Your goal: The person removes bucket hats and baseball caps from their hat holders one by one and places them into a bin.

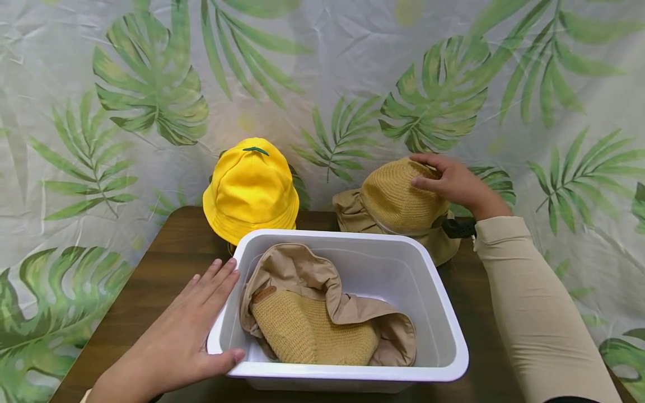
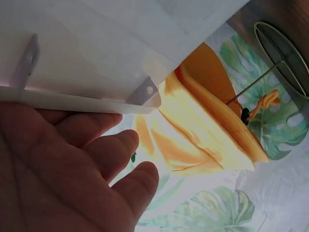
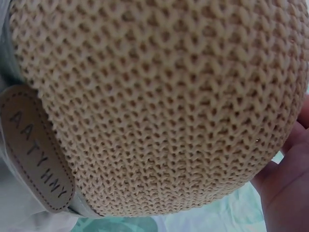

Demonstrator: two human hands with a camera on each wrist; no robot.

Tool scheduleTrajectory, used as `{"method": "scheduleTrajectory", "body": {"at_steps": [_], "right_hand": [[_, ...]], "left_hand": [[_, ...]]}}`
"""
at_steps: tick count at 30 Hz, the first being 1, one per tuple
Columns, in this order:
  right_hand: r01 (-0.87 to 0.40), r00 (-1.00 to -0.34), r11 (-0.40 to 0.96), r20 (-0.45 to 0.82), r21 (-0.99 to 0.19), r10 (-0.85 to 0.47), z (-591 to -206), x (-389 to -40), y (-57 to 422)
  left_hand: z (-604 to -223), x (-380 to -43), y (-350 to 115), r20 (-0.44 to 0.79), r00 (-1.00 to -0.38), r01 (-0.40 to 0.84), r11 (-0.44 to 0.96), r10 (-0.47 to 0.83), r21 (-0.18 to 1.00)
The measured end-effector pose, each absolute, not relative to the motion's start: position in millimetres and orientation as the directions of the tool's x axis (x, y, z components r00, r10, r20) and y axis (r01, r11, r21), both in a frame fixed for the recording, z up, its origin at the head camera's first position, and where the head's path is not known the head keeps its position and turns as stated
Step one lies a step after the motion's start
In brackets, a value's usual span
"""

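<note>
A sun hat with a straw-coloured knitted crown and tan cloth brim stands behind the tub's right side. My right hand holds its crown from above, thumb and fingers on the knit. The right wrist view shows the crown up close and a leather label. My left hand rests against the left rim of a white tub, fingers fairly straight. Inside the tub lies a similar sun hat, on its side with the brim folded up.
A yellow bucket hat sits behind the tub's left corner. The left wrist view shows a wire stand under it and a cord with a toggle. A leaf-print cloth hangs behind the dark wooden table.
</note>
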State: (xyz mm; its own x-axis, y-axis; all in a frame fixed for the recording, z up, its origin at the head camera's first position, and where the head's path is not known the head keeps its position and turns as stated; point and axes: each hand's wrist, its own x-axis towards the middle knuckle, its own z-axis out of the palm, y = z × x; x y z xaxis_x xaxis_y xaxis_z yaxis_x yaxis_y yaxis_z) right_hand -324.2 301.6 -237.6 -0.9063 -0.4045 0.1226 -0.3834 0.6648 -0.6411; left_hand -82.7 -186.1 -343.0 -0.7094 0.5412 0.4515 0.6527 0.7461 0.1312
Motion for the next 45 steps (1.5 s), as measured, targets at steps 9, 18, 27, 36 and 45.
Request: {"method": "scheduleTrajectory", "body": {"at_steps": [9,18,27,36,45], "right_hand": [[-0.391,-0.906,0.693,0.122,-0.605,-0.405,-242.7,-325.9,301.6],[-0.338,-0.927,0.694,0.101,-0.636,-0.360,-245.8,-328.1,304.9],[-0.331,-0.925,0.652,0.097,-0.682,-0.367,-247.0,-330.9,302.7],[-0.314,-0.940,0.662,0.125,-0.680,-0.318,-248.4,-330.1,298.7],[-0.352,-0.933,0.665,0.187,-0.659,-0.308,-251.5,-331.1,294.9]], "left_hand": [[-340.8,-82.8,-186.8,0.435,-0.706,0.646,0.760,0.558,0.073],[-339.7,-83.7,-186.1,0.448,-0.684,0.657,0.753,0.576,0.035],[-338.3,-82.2,-185.6,0.437,-0.694,0.654,0.754,0.572,0.053],[-337.8,-81.7,-185.1,0.434,-0.699,0.656,0.752,0.569,0.070],[-337.9,-81.6,-185.3,0.440,-0.696,0.663,0.744,0.567,0.091]]}}
